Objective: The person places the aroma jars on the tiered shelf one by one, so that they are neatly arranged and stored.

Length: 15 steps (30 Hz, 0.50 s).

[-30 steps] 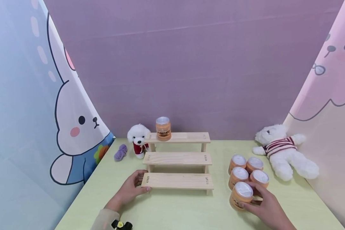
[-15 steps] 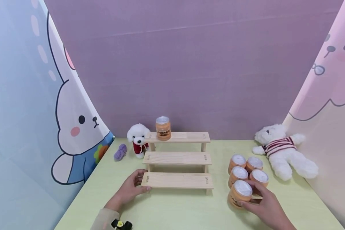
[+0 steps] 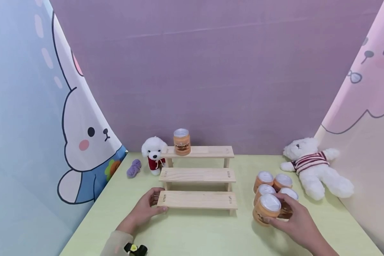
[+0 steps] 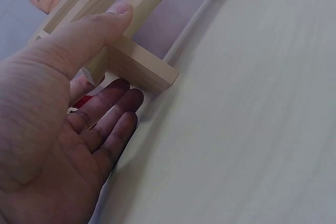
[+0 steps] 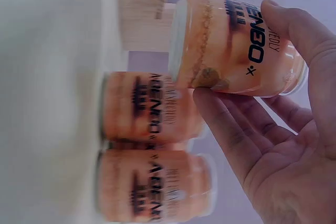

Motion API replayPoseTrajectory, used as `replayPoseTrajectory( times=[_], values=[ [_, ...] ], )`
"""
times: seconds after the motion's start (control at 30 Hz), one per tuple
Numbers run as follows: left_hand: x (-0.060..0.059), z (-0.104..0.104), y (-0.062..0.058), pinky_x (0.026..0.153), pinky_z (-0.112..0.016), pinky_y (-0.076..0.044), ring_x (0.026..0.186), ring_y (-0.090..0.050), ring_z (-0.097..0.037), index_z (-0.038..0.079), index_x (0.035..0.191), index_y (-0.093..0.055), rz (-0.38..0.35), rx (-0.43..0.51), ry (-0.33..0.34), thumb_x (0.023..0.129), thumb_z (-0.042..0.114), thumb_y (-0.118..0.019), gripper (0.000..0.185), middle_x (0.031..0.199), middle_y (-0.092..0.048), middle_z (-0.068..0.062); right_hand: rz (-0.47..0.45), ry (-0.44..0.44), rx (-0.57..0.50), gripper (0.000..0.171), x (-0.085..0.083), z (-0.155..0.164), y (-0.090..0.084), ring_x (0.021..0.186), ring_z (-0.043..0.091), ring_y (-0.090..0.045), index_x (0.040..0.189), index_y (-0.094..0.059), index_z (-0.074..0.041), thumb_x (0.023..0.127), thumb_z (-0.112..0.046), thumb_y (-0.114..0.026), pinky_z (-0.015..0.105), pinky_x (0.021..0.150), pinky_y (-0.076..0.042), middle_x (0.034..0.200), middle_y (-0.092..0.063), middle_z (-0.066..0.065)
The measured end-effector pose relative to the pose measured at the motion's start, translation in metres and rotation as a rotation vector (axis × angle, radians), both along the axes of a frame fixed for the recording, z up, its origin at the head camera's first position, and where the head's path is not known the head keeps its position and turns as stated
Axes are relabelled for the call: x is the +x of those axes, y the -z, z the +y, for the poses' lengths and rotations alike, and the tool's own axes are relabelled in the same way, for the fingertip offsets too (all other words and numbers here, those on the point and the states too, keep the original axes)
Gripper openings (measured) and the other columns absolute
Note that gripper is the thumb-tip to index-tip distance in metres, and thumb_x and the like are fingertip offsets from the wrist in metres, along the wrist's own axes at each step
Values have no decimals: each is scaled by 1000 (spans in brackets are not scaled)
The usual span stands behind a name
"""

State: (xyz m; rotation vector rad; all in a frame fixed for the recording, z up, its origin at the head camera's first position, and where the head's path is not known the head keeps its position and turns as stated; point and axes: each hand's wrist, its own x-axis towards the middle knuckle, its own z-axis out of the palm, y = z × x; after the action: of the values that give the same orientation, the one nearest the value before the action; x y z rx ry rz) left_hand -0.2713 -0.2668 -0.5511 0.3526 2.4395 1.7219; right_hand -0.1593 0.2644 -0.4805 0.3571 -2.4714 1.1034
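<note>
Orange jar (image 3: 266, 209) with a white lid sits in my right hand (image 3: 294, 224), lifted clear of the pale green table (image 3: 204, 234) at the front of the jar cluster; my thumb lies along 1 side and my fingers (image 5: 231, 129) curl under the other, so the hold is a firm pinch round its body, as the right wrist view shows with the jar (image 5: 239, 45) tipped on its side against my palm; its dark lettering is partly legible but blurred.

Just behind it stand 4 more orange jars (image 3: 264, 179) of the same kind, packed close together on the table; 2 of them (image 5: 152, 145) show blurred below my fingers in the right wrist view.

My left hand (image 3: 144, 209) rests at the left end of the wooden step shelf (image 3: 197, 175); the thumb (image 4: 105, 22) presses on top of the lowest board while the straight, relaxed fingers (image 4: 113, 114) lie beside its leg on the table; nothing is clasped there.

The shelf has 3 tiers; 1 orange jar (image 3: 182, 142) stands upright on the left part of the top tier.

A small white plush dog (image 3: 153, 153) in a red top sits just beside the shelf's left end, with a purple yarn bundle (image 3: 133, 168) near it; a white teddy bear (image 3: 313, 165) in a striped jumper lies at the right, near the jar cluster.
</note>
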Motion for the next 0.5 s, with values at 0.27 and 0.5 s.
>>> replayPoseTrajectory(
  times=[0.27, 0.5],
  values=[
    [0, 0, -1, 102, -37, -49, 116, -62, -26, 11, 146, -52, 15, -3, 0, 84, 23, -90, 73, 130, -63, -10, 69, -56, -47, 72, -13, 0, -31, 94, 3, -68, 130, -65, -11, 67, -9, -100, 26, 72, -60, 110, -71, 3],
    [0, 1, -1, 101, -38, -49, 115, -62, -26, 10, 146, -52, 13, -8, 5, 85, 24, -90, 73, 129, -63, -10, 168, -63, -49, 74, -23, -1, -58, 96, -2, -65, 129, -65, -6, 64, -1, -100, 23, 69, -60, 109, -70, 6]
  ],
)
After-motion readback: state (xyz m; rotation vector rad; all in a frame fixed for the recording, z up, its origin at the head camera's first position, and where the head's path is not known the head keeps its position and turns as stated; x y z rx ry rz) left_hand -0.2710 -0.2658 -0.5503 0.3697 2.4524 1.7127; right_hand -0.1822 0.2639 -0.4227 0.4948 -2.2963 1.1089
